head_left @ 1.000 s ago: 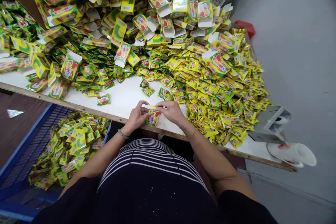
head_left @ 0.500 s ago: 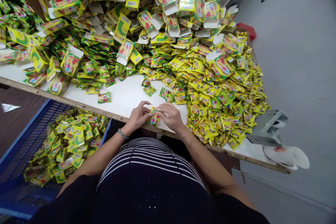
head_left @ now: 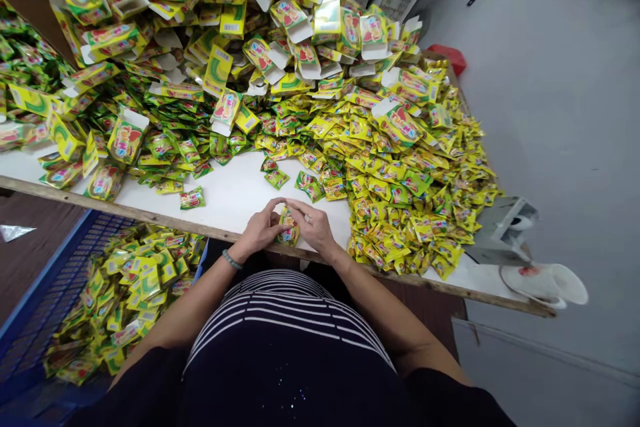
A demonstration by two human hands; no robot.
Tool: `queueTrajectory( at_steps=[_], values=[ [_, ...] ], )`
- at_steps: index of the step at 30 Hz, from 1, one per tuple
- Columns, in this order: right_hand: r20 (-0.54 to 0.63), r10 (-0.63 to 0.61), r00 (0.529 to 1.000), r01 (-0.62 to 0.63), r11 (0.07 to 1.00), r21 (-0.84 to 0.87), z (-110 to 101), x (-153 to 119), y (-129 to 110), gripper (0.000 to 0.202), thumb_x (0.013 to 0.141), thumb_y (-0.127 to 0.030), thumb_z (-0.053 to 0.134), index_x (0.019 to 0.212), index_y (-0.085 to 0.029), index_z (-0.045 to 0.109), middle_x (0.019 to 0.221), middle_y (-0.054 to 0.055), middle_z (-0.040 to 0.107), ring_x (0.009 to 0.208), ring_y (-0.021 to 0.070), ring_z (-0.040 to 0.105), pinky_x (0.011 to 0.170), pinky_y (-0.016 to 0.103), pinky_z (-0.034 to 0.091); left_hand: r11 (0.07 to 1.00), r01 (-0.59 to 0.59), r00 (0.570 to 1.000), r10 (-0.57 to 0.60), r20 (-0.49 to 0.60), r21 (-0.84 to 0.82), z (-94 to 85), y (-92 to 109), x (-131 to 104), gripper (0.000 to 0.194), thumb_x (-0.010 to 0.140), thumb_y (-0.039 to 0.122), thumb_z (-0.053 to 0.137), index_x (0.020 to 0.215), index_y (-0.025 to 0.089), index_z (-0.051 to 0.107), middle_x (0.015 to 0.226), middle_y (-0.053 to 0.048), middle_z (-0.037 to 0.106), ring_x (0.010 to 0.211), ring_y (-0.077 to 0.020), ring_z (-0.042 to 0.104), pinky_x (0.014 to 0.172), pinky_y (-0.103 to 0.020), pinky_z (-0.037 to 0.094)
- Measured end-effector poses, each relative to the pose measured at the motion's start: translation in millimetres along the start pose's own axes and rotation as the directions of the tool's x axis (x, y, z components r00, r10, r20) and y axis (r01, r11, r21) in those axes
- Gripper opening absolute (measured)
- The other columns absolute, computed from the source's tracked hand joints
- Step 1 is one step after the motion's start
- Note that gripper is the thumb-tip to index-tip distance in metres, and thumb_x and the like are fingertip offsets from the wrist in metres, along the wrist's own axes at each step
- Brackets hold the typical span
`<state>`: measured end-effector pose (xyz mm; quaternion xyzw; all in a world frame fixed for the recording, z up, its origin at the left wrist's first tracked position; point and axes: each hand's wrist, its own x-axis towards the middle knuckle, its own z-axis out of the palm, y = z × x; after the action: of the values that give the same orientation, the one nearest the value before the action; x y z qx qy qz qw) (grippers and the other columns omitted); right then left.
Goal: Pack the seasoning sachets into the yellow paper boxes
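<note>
A small yellow-green carton [head_left: 287, 227] stands at the table's front edge, between my two hands. My left hand [head_left: 260, 229] grips it from the left, with the thumb across its printed front and the fingers curled behind. My right hand [head_left: 315, 229] is closed at the carton's top right, its fingertips meeting my left fingers at the upper end. Whether the top flap lies fully closed is hidden by the fingers. Loose green sachets [head_left: 309, 185] lie just beyond my hands, and another sachet [head_left: 193, 198] lies to the left.
Open cartons [head_left: 260, 53] are heaped at the back over green sachets. A large pile of yellow sachets [head_left: 400, 213] covers the right side. At the right end are a grey metal device [head_left: 500, 233] and a white cup [head_left: 545, 282]. Below left, a blue crate [head_left: 55, 280] holds many filled-looking cartons.
My right fingers have moved up and left over the carton's top, and more of its printed front shows. The whole view has shifted slightly.
</note>
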<state>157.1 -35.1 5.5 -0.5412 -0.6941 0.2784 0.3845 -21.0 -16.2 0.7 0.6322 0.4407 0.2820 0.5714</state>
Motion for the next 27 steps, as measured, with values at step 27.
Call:
queueTrajectory(
  at_steps=[27],
  values=[
    [-0.004, -0.172, 0.985, 0.171, 0.978, -0.116, 3.8, 8.6, 9.3, 0.035, 0.095, -0.037, 0.055, 0.124, -0.022, 0.068, 0.124, 0.011, 0.070, 0.117, 0.0255, 0.064, 0.105, 0.046, 0.050, 0.799, 0.421, 0.896, -0.295, -0.331, 0.429, -152.1, 52.5, -124.6, 0.043, 0.073, 0.047, 0.072, 0.109, 0.023, 0.069, 0.058, 0.001, 0.064, 0.055, -0.0162, 0.059, 0.053, -0.024, 0.040]
  ],
)
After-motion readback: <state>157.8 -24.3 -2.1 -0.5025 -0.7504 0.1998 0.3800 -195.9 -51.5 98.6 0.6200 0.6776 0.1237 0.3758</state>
